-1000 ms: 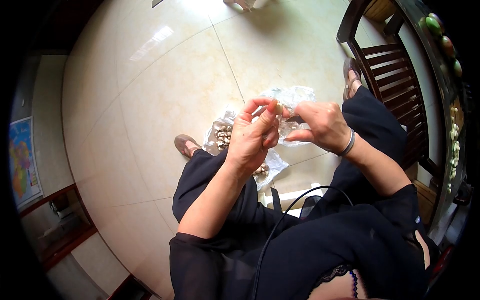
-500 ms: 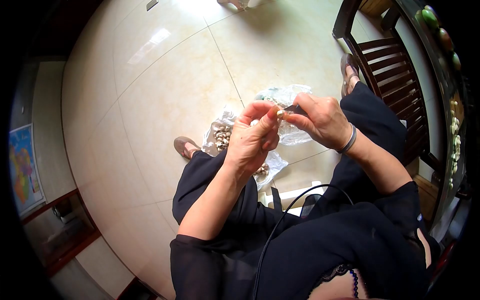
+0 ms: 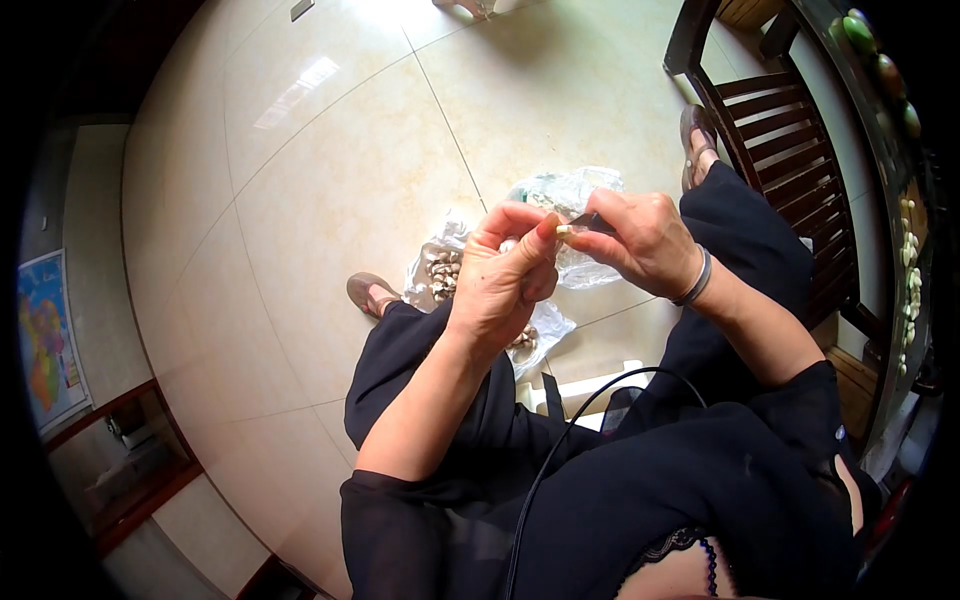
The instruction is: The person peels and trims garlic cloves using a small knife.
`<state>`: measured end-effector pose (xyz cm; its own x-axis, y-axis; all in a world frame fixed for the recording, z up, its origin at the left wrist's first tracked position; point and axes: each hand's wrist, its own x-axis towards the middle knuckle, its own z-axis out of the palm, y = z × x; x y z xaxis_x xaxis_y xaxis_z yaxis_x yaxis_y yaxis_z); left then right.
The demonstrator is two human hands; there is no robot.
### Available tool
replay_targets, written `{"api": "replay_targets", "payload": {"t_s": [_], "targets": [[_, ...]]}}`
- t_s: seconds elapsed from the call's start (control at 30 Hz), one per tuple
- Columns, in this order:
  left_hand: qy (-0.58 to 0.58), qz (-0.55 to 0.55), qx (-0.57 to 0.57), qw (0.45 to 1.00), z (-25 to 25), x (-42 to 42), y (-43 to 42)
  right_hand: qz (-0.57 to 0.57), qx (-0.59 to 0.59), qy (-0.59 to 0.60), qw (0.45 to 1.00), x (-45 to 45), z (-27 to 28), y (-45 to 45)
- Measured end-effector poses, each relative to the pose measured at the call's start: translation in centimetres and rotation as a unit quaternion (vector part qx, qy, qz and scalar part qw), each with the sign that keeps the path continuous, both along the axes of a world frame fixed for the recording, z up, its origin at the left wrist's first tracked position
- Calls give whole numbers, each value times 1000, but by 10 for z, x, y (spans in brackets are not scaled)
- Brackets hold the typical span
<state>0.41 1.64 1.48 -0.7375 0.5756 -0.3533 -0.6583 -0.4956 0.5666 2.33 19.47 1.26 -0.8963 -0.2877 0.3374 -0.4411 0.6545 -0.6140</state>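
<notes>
My left hand (image 3: 508, 268) is closed around a small pale piece (image 3: 510, 244), mostly hidden by the fingers, that looks like a mushroom. My right hand (image 3: 645, 240) grips a small dark knife (image 3: 580, 220), its blade reaching to my left fingertips. A small whitish bit (image 3: 564, 230) shows between the right thumb and the left fingertips. Below and left of the hands, brown and white mushrooms (image 3: 443, 270) lie in a white plastic bag (image 3: 452, 232). Behind my right hand a second clear-white bag (image 3: 590, 272) rests on the floor.
A white tray or box (image 3: 590, 390) stands between my legs, with a black cable (image 3: 640, 372) crossing over it. At the right is a dark slatted wooden chair (image 3: 785, 130). Green and reddish fruits (image 3: 858, 36) lie at the far right edge. Tiled floor (image 3: 330, 200) extends ahead.
The right hand has moved in, bringing the knife and its thumb against the left fingertips. Over the last half second the hands have barely moved.
</notes>
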Motion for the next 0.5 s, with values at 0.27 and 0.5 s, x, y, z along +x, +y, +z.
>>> {"api": "replay_targets", "payload": {"t_s": [0.27, 0.5], "targets": [[0, 2, 0, 1000, 1, 1, 1, 8, -18, -13, 1000, 0, 3, 0], [3, 1, -3, 1000, 1, 1, 2, 21, 3, -12, 1000, 0, 6, 1]]}}
